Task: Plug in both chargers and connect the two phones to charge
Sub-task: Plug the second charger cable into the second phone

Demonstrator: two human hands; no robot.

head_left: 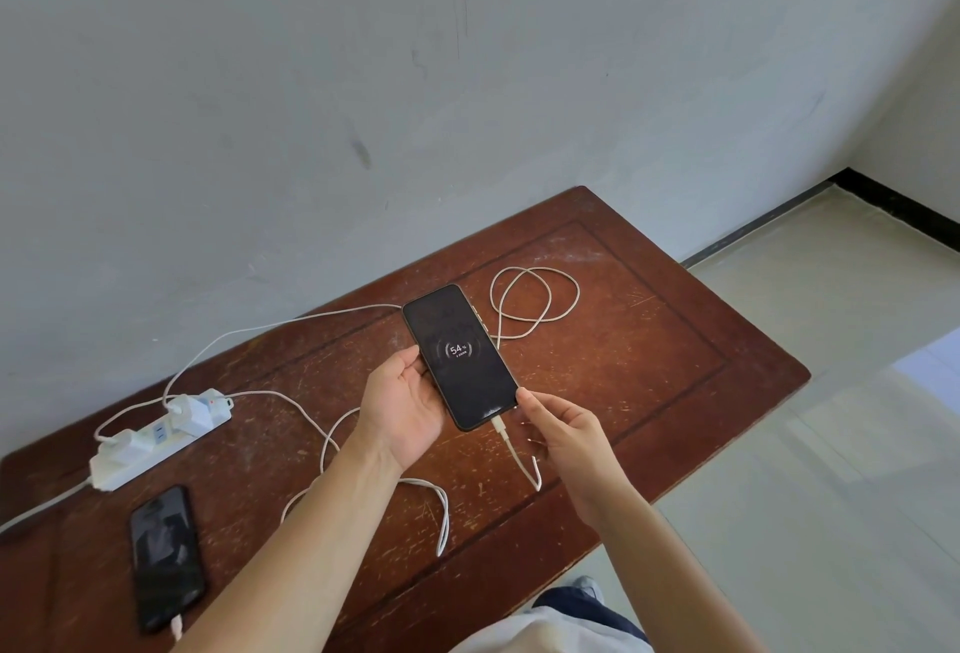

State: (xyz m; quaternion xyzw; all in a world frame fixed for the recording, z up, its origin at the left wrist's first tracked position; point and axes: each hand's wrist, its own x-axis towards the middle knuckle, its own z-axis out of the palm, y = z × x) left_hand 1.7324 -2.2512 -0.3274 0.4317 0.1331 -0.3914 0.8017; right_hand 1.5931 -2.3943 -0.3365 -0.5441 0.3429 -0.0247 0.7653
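Observation:
My left hand (410, 405) holds a black phone (460, 356) above the table, its screen showing 54 % in a charging ring. A white cable plug (500, 428) sits in the phone's bottom port. My right hand (563, 431) touches the phone's lower right corner with a fingertip, next to that cable, holding nothing. A second black phone (163, 556) lies screen-up at the table's near left with a cable plugged in its near end. Two white chargers (189, 411) (127, 444) sit in a white power strip (156, 439).
The brown wooden table (649, 366) stands against a grey wall. White cable loops (535, 301) lie behind the held phone, and more cable (441, 517) curls under my left forearm. Tiled floor lies to the right.

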